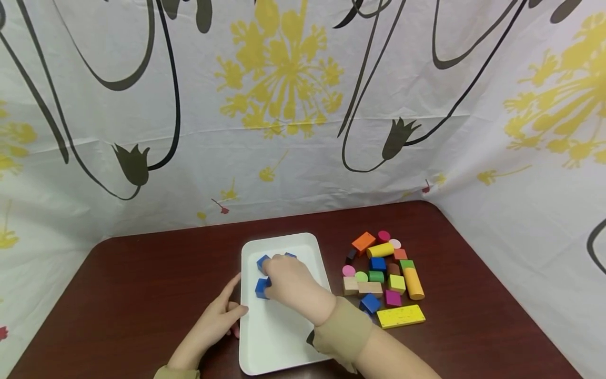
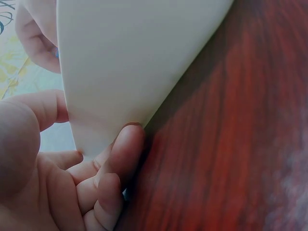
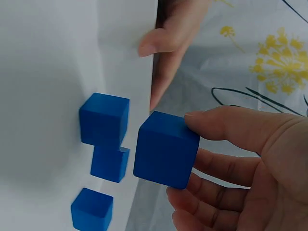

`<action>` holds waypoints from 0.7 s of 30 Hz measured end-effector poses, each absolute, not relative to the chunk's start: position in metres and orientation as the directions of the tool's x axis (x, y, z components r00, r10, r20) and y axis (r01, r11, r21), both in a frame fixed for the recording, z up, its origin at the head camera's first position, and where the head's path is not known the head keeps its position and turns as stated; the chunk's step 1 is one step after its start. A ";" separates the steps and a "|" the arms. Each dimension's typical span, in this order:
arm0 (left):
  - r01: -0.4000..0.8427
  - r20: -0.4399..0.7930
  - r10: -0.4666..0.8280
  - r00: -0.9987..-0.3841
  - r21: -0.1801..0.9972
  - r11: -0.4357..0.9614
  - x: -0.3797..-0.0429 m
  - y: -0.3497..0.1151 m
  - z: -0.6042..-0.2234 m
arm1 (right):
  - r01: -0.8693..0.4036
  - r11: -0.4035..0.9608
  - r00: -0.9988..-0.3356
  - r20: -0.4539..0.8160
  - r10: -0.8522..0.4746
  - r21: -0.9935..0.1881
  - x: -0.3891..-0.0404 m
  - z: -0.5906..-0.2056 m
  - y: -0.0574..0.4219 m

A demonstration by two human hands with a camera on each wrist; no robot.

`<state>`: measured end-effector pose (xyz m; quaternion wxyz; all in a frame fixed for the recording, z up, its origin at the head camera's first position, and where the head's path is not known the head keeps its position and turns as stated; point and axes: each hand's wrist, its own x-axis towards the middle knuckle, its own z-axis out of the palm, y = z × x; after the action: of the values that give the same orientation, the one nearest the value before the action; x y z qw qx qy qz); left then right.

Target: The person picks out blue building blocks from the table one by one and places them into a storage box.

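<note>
My right hand [image 1: 295, 287] is over the white tray [image 1: 279, 342]. Thumb and fingers pinch a blue cube [image 3: 166, 151], seen clearly in the right wrist view and mostly hidden by the hand in the head view. Three more blue cubes lie in the tray: one cube [image 3: 103, 119] nearest the held one, a second cube [image 3: 109, 164] partly behind it, a third cube [image 3: 91, 209] lower down. At the tray's left side, my left hand [image 1: 215, 318] grips the edge, its thumb over the rim and its other fingers against the outer wall [image 2: 120, 67].
Right of the tray, a group of coloured wooden blocks lies on the dark red-brown table [image 1: 156, 279]. Among them are a long yellow block [image 1: 401, 316], an orange cylinder [image 1: 414, 284] and a blue cube [image 1: 370, 303]. A patterned white cloth [image 1: 293, 173] hangs behind the table.
</note>
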<state>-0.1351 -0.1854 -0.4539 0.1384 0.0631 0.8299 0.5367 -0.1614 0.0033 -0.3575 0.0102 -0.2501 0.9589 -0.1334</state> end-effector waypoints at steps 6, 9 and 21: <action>-0.039 -0.156 0.253 -0.955 0.911 0.411 -0.135 -0.185 -0.454 | -0.432 0.866 -0.895 0.004 -0.446 -0.252 -0.168 -0.368 0.001; -0.037 -0.152 0.252 -0.956 0.911 0.411 -0.135 -0.185 -0.454 | -0.423 0.868 -0.899 -0.002 -0.439 -0.261 -0.170 -0.374 0.001; -0.031 -0.146 0.245 -0.959 0.908 0.419 -0.135 -0.184 -0.456 | -0.418 0.880 -0.903 -0.004 -0.430 -0.228 -0.175 -0.390 0.006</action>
<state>-0.1352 -0.1844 -0.4556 0.1288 0.0641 0.8324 0.5352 -0.1749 0.0056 -0.3895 0.0273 -0.2186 0.9691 -0.1113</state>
